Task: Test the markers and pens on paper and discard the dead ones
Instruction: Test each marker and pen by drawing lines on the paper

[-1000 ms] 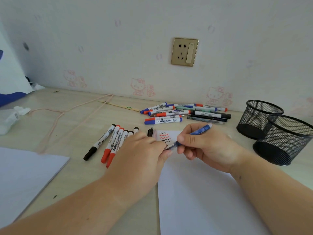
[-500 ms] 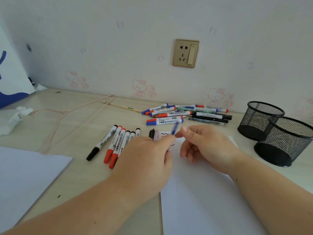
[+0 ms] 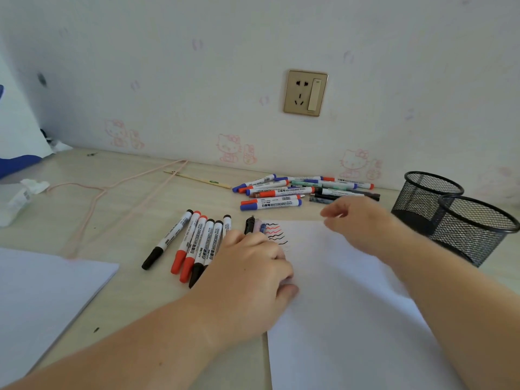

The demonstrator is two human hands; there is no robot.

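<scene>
Paper (image 3: 351, 291) | left hand (image 3: 253, 271) palm-down on its edge, holding nothing | right hand (image 3: 357, 223) hovering, fingers loose, empty

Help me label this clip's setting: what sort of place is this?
Probably a desk in a home, maybe a child's room: cartoon cat stickers on the wall, a wall socket, mesh pen cups and markers on a wooden desk.

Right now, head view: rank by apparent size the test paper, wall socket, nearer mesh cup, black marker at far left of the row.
1. test paper
2. nearer mesh cup, though nearness inflates it
3. wall socket and black marker: look alike overall, not ranked
</scene>
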